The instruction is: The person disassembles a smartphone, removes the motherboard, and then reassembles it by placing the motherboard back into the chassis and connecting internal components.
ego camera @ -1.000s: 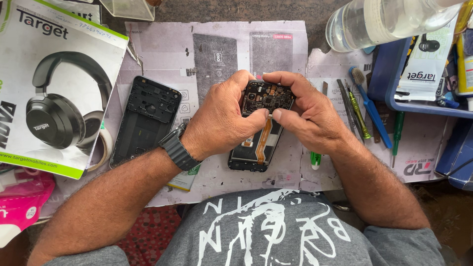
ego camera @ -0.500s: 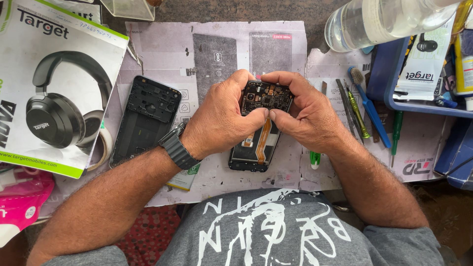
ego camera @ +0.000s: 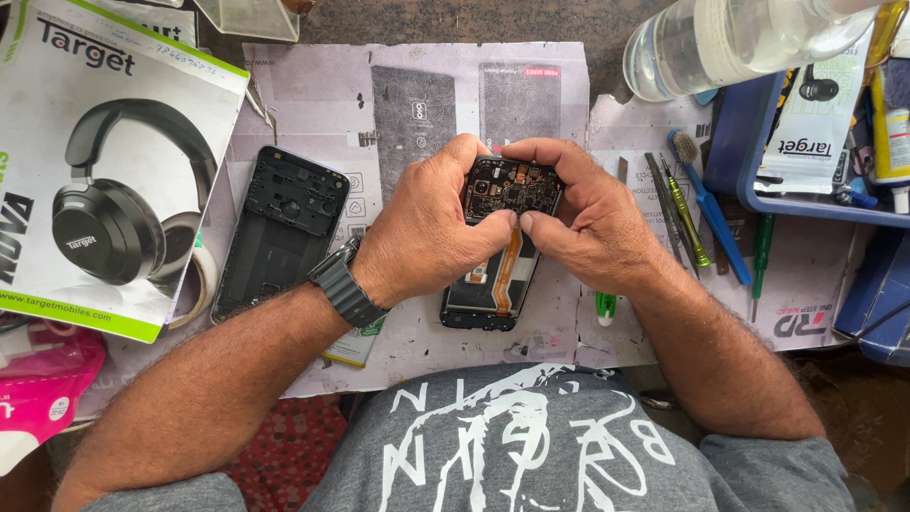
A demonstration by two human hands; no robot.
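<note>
Two hands met over an opened smartphone (ego camera: 502, 248) lying on the paper-covered worktable (ego camera: 417, 85). The left hand (ego camera: 427, 232) and right hand (ego camera: 588, 213) both clamped its upper end, fingers curled over the top edge, thumbs touching on the exposed circuit board beside an orange flex cable (ego camera: 505, 270). A detached back frame (ego camera: 277, 228) lay just left, apart from the wrist. Screwdrivers and a blue brush (ego camera: 706, 204) crowded the right; a headphone box (ego camera: 104, 161) closed the far left.
</note>
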